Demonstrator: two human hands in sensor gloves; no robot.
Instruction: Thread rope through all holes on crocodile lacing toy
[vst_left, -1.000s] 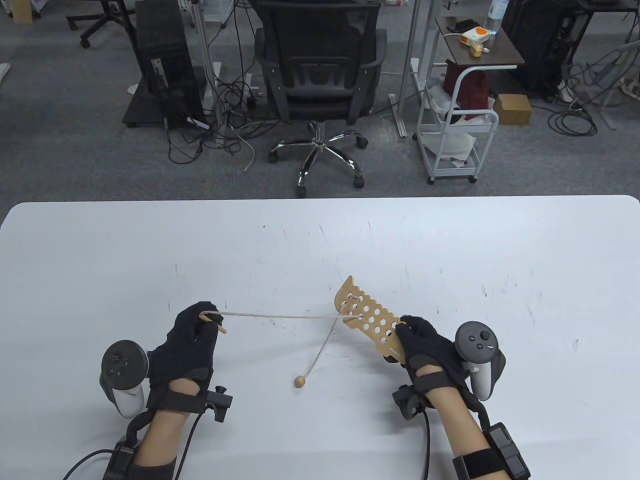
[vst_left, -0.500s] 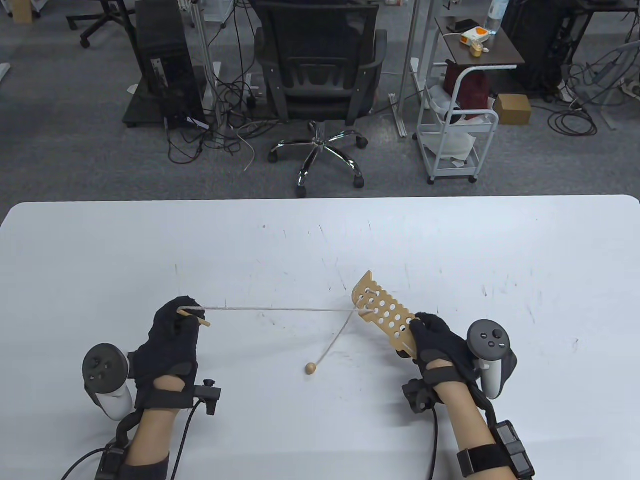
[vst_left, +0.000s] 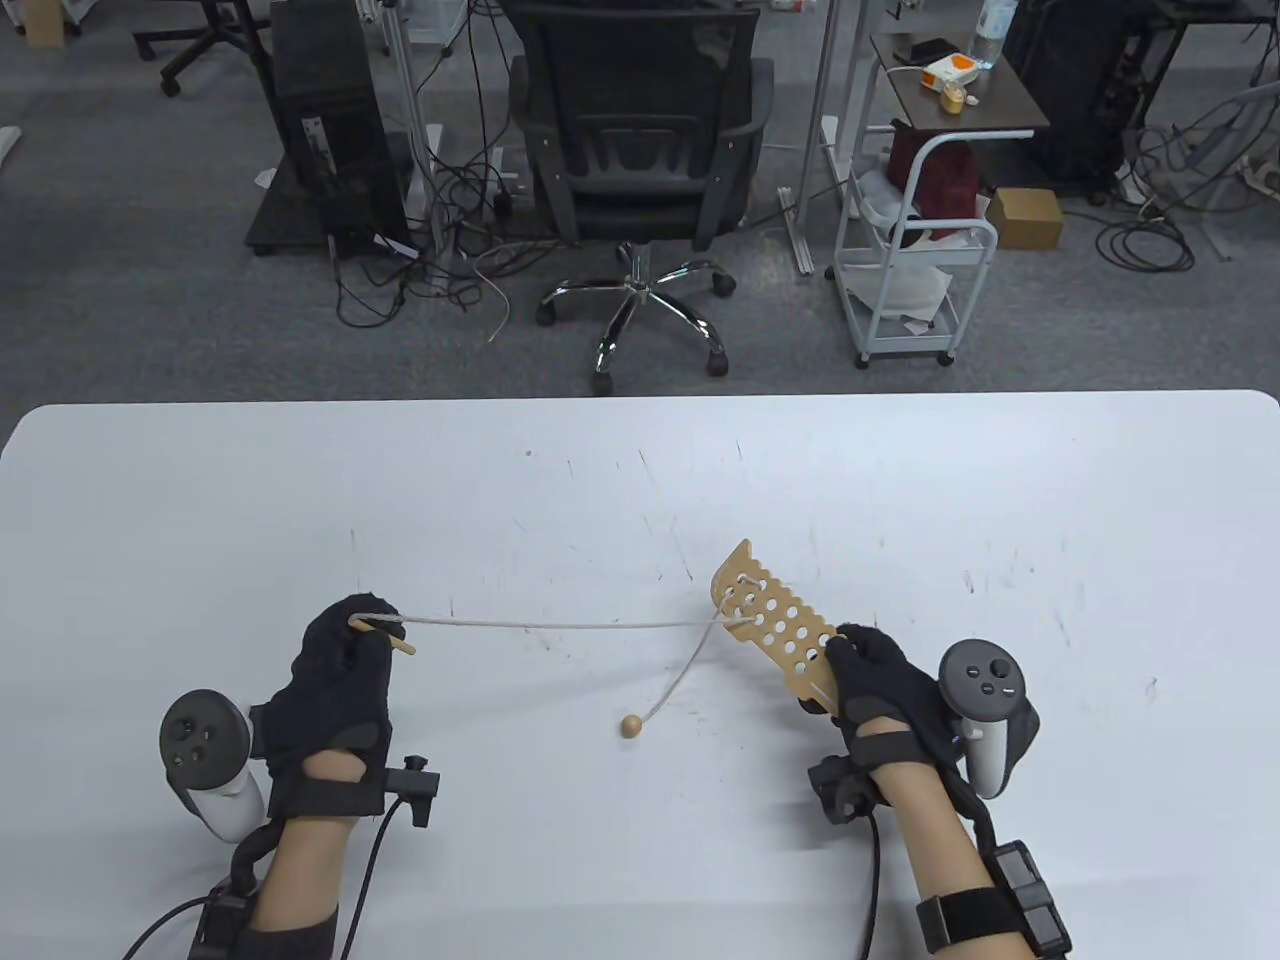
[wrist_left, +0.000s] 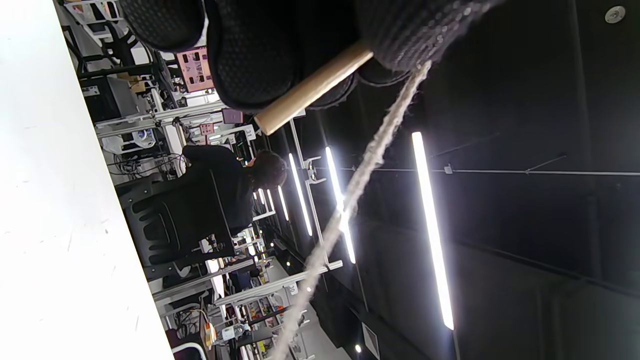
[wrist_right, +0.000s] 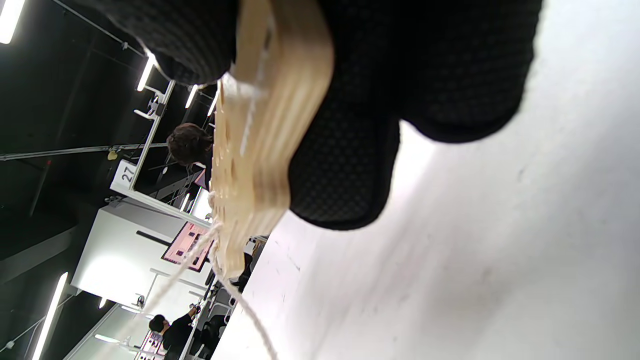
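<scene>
White table (vst_left: 900, 480) carried the work. Left hand (vst_left: 335, 670) pinched the wooden needle (vst_left: 385, 637), rope (vst_left: 560, 626) running nearly taut to the crocodile board (vst_left: 775, 625). Right hand (vst_left: 885, 685) gripped the board's near end, far end raised off the table. Bead (vst_left: 630, 727) lay between the hands.

Right hand (vst_left: 880, 680) covered the crocodile lacing toy's (vst_left: 775, 625) near end. Left hand (vst_left: 335, 670) hid the wooden needle's (vst_left: 385, 636) back part. Right wrist view blurred the toy; its holes were unreadable there. Rope (wrist_left: 350, 195) ran off the left wrist view's bottom edge.
</scene>
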